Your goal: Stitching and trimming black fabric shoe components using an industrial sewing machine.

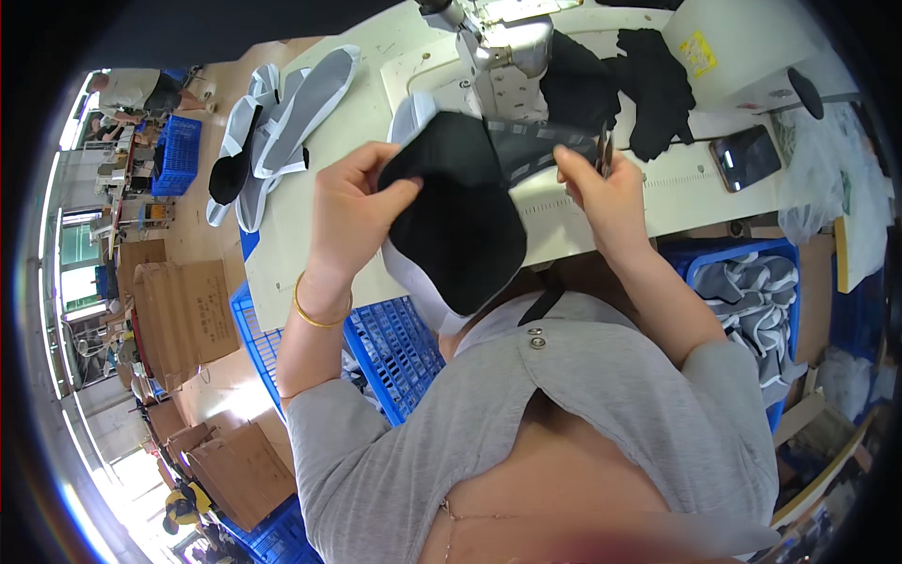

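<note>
My left hand (pixel 362 202) is closed on a black fabric piece (pixel 460 221) with a rounded, wavy outline, thumb on top. Behind that piece a white and grey shoe-shaped fabric piece (pixel 406 273) partly shows. A dark band with grey rectangular marks (pixel 526 141) stretches from the black piece toward my right hand (pixel 606 193). The right fingers are closed around small metal snips (pixel 606 150), whose blades point away from me. Whether the right thumb also pinches the band is hard to make out.
A sewing machine (pixel 507 42) stands at the table's far side, with black fabric pieces (pixel 653 94) beside it. Grey-and-white shoe uppers (pixel 301 108) lie at left. A phone (pixel 745 158) rests at right. Blue crates (pixel 399 362) stand below the table (pixel 310 221) on both sides.
</note>
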`<state>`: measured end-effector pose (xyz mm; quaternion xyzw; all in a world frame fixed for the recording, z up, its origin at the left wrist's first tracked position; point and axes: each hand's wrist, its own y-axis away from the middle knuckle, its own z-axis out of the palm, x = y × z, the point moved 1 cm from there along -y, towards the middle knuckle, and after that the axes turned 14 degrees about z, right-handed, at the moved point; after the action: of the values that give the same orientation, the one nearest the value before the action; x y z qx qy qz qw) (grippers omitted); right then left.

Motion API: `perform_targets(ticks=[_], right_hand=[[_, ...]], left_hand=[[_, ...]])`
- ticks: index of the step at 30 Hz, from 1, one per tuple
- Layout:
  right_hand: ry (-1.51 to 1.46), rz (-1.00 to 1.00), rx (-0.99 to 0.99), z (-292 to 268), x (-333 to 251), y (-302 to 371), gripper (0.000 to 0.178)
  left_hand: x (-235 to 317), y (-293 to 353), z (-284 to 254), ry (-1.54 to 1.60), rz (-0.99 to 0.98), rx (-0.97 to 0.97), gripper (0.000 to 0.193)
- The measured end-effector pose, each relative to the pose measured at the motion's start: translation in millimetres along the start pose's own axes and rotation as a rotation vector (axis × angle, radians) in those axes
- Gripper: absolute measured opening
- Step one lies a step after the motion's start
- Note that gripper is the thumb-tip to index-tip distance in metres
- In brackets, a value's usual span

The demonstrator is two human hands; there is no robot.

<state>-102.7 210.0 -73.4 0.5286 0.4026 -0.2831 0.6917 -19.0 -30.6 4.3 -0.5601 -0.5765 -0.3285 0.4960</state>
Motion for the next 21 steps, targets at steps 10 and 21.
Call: perform_targets(ticks=[10,21], right_hand=[[0.585,-0.925,-0.167,13.4,10.0,11.4,0.033],[0.49,-1.033,0.324,-15.7,11.5,-37.3,0.018]], left_hand=[[-1.0,19.3,44.0,-0.39,0.24,-0.417,0.022],[-31.9,47.1,64.9,-0.469,0.18,0.207,0.017]])
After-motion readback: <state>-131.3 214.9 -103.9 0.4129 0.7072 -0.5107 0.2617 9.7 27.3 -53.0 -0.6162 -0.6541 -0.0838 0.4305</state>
